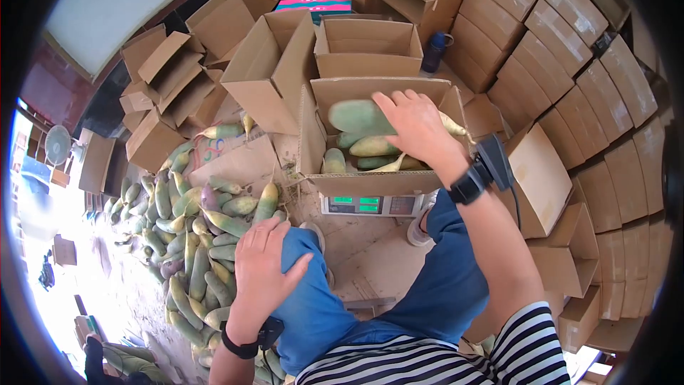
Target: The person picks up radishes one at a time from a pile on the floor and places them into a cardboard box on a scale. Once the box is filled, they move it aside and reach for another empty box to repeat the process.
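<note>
A tall stack of boxes (563,85) fills the right side, and a wide heap of radishes (199,274) covers the floor on the left. Between them, an open box (370,185) appears to sit on a scale (399,205), with several radishes lying inside. The left hand (267,264) rests spread on the left knee (303,246), with nothing in it. The right hand (417,125) is palm down over the open box, just beside a blurred pale green radish (354,115) inside the rim; whether the fingers grip it, I cannot tell.

For a clean placing, it seems best to support each radish by its thick middle, lay it lengthwise against the others rather than drop it, and keep thin tails below the rim. A forearm held off the cardboard would likely leave the reading true.

The heap fades into glare on the far left. The box's near side hides part of its floor and covers the top of the scale. The right palm is out of sight, the dark object (496,160) beside that wrist is hard to identify, and the green digits (369,200) are too small to read
</note>
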### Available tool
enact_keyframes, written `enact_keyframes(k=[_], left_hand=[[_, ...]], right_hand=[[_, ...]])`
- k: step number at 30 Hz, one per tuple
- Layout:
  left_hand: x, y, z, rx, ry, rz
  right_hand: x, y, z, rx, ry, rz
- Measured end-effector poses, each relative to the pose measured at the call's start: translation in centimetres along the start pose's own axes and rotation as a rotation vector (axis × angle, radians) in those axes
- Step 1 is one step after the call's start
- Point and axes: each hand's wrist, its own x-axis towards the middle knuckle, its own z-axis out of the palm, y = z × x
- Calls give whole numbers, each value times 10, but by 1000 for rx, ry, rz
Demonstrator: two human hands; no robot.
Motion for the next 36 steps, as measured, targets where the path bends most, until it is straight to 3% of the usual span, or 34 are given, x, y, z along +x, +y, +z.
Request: enact_keyframes(k=[2, 3, 5, 12, 13, 15, 20, 22, 24, 25, 27, 28, 30, 32, 36], left_hand=[[1, 0, 1, 17, 68, 2], [0, -1, 0, -8, 61, -2], [-2, -4, -2, -22, 53, -10], [-2, -9, -4, -114, 86, -43], [-3, -11, -4, -127, 94, -52], [-4, -13, -7, -177, 76, -75], [-5, -25, 0, -275, 126, -59], [-10, -34, 6, -429, 193, 17], [-22, -46, 7, -651, 84, -90], [-33, -50, 14, -632, 93, -132], [-47, -62, 42, -1069, 144, -301], [-58, -68, 55, -1067, 156, -306], [-95, -76, 87, -1225, 6, -594], [-148, -89, 143, -1219, 35, -512], [-222, -125, 176, -467, -619, -525]], right_hand=[[5, 11, 31, -153, -244, 41], [7, 15, 49, -152, -233, 29], [10, 17, 83, -166, -502, 94], [27, 14, 116, -125, -150, -24], [28, 11, 114, -125, -157, -35], [27, 7, 101, -116, -460, 20], [26, 0, 53, -85, -365, 30], [17, -11, 31, 61, -118, -81], [13, -32, 14, 278, 64, -126], [13, -48, 5, 309, 57, -158], [5, -65, -11, 420, 14, -126], [3, -70, -11, 421, 15, -138], [-1, -77, -10, 454, -26, -210], [-3, -81, -7, 406, 4, -269], [-6, -82, -5, 373, -53, -265]])
